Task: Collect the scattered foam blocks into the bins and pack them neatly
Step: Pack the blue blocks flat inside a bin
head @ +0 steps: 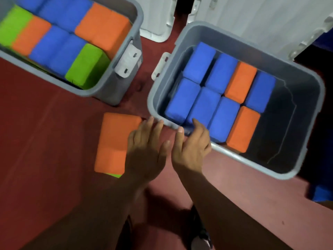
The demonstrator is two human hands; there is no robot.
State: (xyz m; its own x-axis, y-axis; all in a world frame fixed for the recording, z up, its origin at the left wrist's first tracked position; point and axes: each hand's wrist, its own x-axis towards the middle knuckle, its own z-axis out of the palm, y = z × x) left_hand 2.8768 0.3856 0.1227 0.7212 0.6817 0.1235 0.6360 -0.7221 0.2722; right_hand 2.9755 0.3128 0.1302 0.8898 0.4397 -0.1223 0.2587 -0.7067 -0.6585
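Lays the left hand (146, 152) flat over the right side of an orange rectangular foam block (115, 138), fingers straight and spread, gripping nothing. Block down on the dark red floor (45, 141), outside both bins, just beside the near left corner of the right-hand one. Sliver of green foam (113, 175) under the block's near edge.

Sets the right hand (191, 148) on the near rim of the right-hand grey plastic bin (152, 100), thumb up against the rim, fingers bent over it toward the inside, index tip at the end of a blue block. Cannot tell whether these fingers clamp the rim or merely rest on it.

Inside that bin: six blue foam blocks (204, 105) and two orange foam blocks (243, 129), side by side in two rows, crowded toward the left end, dark bin bottom showing at the right end.

Upper left, well apart from both hands: a second grey plastic bin (117, 87), packed with blue, orange and green foam blocks (102, 27), each touching its neighbours. White latch (128, 60) on its facing end, another white latch on the right-hand bin's end opposite.

Beyond the bins: white plastic containers (155, 18). At the right edge: a blurred blue thing (322, 193) on the floor. Between the forearms: a dark shoe (200, 233).
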